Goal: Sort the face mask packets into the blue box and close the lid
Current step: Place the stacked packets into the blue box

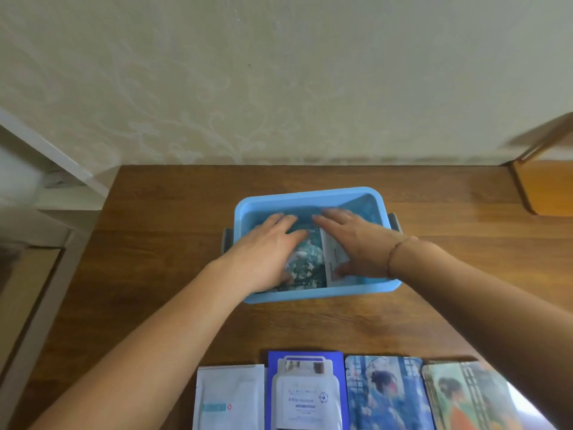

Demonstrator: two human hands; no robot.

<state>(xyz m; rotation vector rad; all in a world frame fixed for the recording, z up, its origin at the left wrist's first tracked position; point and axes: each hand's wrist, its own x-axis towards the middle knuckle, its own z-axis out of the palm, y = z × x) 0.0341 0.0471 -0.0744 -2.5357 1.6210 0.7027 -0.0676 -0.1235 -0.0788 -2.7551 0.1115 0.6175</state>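
Note:
An open blue box [316, 293] stands in the middle of the wooden table. Both my hands are inside it. My left hand [266, 246] lies flat with straight fingers on a teal patterned packet [305, 266]. My right hand [353, 240] presses flat on a white packet [335, 259] beside it. Along the near table edge lie several more packets: a white one [229, 398], a dark blue one [305, 392], a blue illustrated one [386, 395] and a green-orange illustrated one [465, 398]. No lid is in view.
The table [173, 243] backs onto a patterned wall. A grey latch [227, 240] sticks out on the box's left side and another [394, 221] on the right. A wooden piece of furniture [545, 187] stands at the right, a white ledge [55, 169] at the left.

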